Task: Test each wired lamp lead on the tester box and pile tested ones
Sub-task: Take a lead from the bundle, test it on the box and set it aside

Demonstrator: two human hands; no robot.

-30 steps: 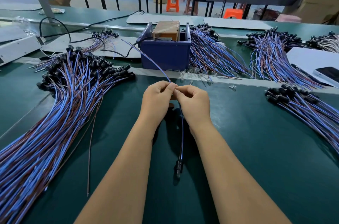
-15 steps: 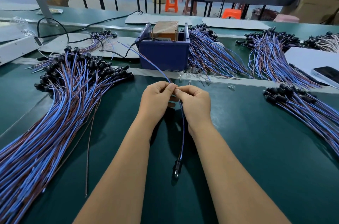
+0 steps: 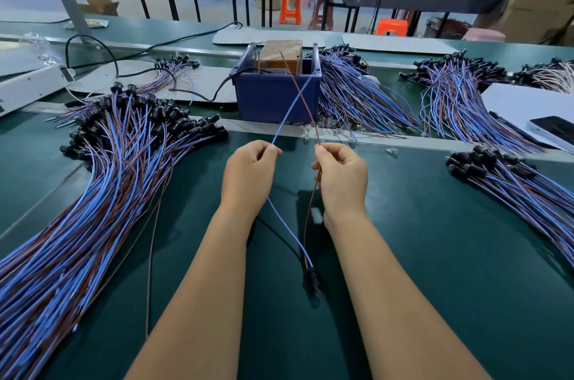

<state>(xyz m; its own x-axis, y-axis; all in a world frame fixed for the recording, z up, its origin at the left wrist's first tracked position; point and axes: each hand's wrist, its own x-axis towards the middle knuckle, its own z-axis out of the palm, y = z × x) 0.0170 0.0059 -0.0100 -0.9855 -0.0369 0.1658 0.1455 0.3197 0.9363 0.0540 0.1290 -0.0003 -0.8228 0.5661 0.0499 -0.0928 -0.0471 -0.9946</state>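
Observation:
One lamp lead with a black socket (image 3: 313, 280) lies on the green table between my forearms. My left hand (image 3: 248, 174) pinches its blue wire (image 3: 287, 112); my right hand (image 3: 340, 174) pinches its brown wire (image 3: 302, 93). The two wires cross above my hands, and their free ends point up at the tester box (image 3: 276, 90), a blue bin holding a brown block. A big pile of leads (image 3: 102, 180) fans out on the left.
More lead bundles lie right of the box (image 3: 357, 96), at the far right (image 3: 459, 93) and at the near right (image 3: 521, 187). A black power cable (image 3: 198, 93) runs to the box. A phone (image 3: 553, 131) rests on white sheets at the right edge. A loose brown wire (image 3: 151, 255) lies on the table.
My hands have moved apart, splitting the two wires that were held together. The wire ends now cross and reach up toward the tester box.

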